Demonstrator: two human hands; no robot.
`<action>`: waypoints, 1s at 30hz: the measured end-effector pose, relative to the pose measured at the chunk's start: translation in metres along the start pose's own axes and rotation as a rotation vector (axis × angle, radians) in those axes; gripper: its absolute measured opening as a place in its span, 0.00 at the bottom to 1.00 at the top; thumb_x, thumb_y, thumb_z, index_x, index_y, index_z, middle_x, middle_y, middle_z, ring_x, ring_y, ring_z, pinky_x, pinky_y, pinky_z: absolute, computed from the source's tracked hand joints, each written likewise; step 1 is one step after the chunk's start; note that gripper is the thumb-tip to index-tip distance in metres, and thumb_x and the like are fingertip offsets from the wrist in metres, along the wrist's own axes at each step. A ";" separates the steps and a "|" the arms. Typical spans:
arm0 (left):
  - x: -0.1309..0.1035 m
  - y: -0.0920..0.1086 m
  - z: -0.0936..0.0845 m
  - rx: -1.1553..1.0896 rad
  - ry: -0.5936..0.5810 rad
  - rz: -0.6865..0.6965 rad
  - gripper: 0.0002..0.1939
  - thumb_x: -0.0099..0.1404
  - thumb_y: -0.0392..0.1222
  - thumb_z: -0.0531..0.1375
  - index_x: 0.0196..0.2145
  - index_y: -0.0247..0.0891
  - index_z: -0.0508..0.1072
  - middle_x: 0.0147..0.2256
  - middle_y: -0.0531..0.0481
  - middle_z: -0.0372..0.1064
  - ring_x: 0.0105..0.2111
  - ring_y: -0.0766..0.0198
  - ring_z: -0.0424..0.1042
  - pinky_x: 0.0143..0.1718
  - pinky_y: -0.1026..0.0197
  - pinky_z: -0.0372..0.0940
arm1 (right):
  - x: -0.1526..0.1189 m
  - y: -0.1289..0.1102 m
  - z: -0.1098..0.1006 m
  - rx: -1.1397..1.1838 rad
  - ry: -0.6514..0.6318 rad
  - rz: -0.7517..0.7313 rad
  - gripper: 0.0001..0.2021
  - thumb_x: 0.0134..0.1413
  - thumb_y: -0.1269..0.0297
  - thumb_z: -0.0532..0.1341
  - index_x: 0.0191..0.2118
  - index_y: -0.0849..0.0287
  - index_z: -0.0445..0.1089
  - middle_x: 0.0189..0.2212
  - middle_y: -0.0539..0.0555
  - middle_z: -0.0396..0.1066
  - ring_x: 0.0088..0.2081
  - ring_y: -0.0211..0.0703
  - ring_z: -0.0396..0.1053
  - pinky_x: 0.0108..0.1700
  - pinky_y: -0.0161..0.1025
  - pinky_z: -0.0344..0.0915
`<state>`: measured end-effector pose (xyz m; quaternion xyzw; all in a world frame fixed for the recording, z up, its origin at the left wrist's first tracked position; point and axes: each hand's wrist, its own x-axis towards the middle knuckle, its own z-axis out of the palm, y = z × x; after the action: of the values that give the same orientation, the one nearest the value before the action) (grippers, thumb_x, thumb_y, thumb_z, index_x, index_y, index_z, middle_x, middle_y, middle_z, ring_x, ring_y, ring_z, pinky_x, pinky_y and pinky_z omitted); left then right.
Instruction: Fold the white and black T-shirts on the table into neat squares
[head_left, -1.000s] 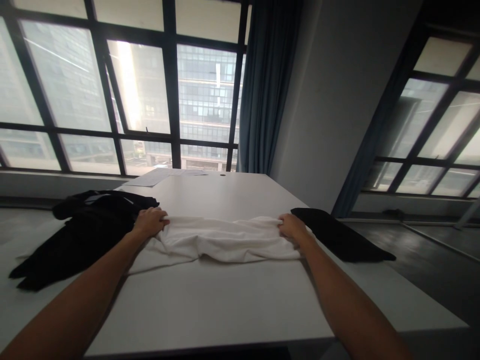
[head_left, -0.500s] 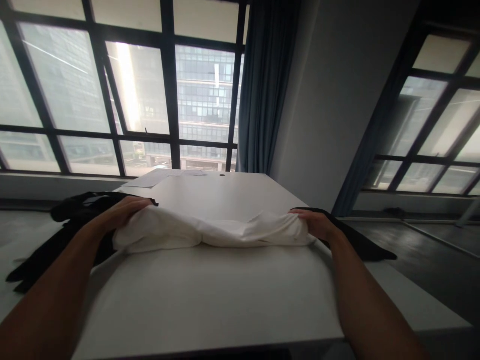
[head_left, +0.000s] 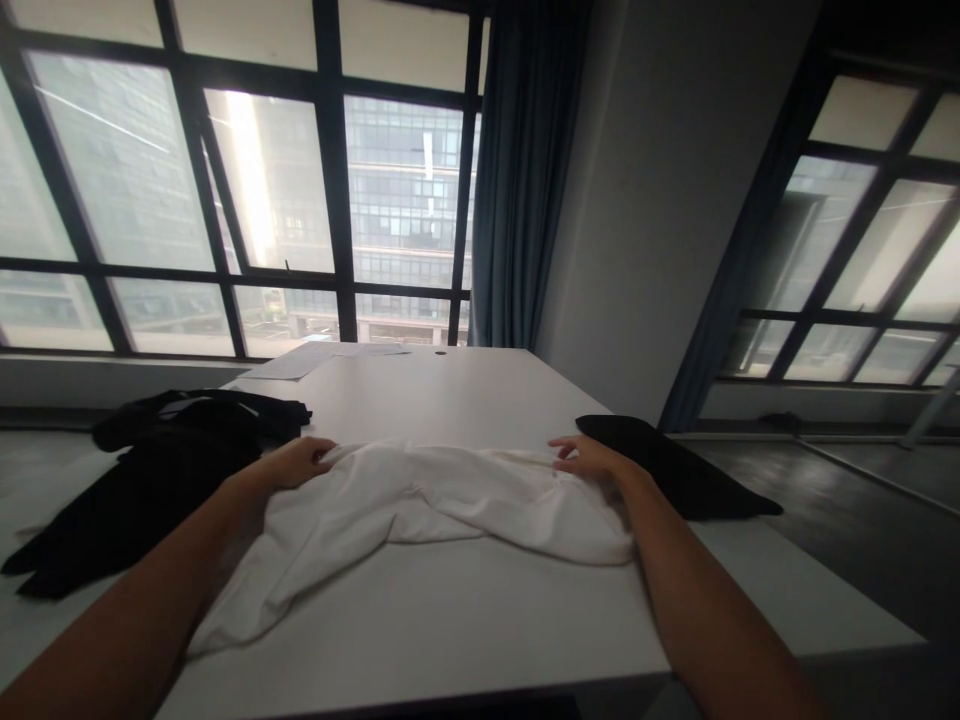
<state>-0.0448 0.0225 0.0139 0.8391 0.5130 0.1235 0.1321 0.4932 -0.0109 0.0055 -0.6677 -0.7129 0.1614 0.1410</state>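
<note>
A creased white cloth garment (head_left: 450,490) lies in loose folds across the white table (head_left: 420,620), its left corner drawn toward me. At the upper left edge of the cloth is my left hand (head_left: 300,462), fingers curled closed on the fabric. My right hand (head_left: 589,460) rests on the upper right part of the cloth, its fingers slightly apart. The fabric's exact kind of garment cannot be made out.
Black clothing (head_left: 165,450) is heaped left of my left arm. Another black cloth (head_left: 667,470) lies beyond my right forearm at the table's right side. Paper sheets (head_left: 289,365) lie at the far left end. Behind are windows, a blue curtain (head_left: 517,180) and a pillar.
The white cloth has dropped from a raised, bunched roll to a flatter spread on the table, closer to me. Both hands have come lower and inward, and my right fingers have loosened.
</note>
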 end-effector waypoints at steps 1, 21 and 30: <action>-0.001 0.001 -0.001 -0.014 -0.020 0.017 0.25 0.52 0.61 0.59 0.37 0.40 0.79 0.31 0.49 0.77 0.33 0.54 0.73 0.39 0.58 0.66 | -0.001 -0.001 0.000 0.008 -0.044 0.015 0.25 0.48 0.64 0.66 0.54 0.59 0.73 0.45 0.58 0.77 0.41 0.47 0.75 0.45 0.38 0.68; -0.024 -0.021 -0.036 -0.477 0.238 -0.027 0.28 0.46 0.61 0.63 0.39 0.38 0.76 0.32 0.50 0.76 0.35 0.55 0.74 0.37 0.59 0.69 | -0.009 -0.025 -0.029 0.422 0.225 0.083 0.18 0.53 0.47 0.61 0.27 0.58 0.67 0.17 0.45 0.62 0.18 0.35 0.61 0.25 0.33 0.62; 0.090 0.004 -0.093 0.192 0.671 -0.241 0.23 0.66 0.47 0.54 0.53 0.30 0.72 0.49 0.37 0.74 0.56 0.43 0.64 0.58 0.43 0.57 | 0.082 -0.081 -0.082 -0.067 0.423 0.190 0.17 0.61 0.58 0.58 0.47 0.67 0.73 0.49 0.67 0.72 0.50 0.52 0.71 0.51 0.40 0.66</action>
<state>-0.0336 0.1105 0.1090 0.6941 0.6321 0.3267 -0.1089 0.4485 0.0702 0.1131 -0.7552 -0.6062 0.0069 0.2492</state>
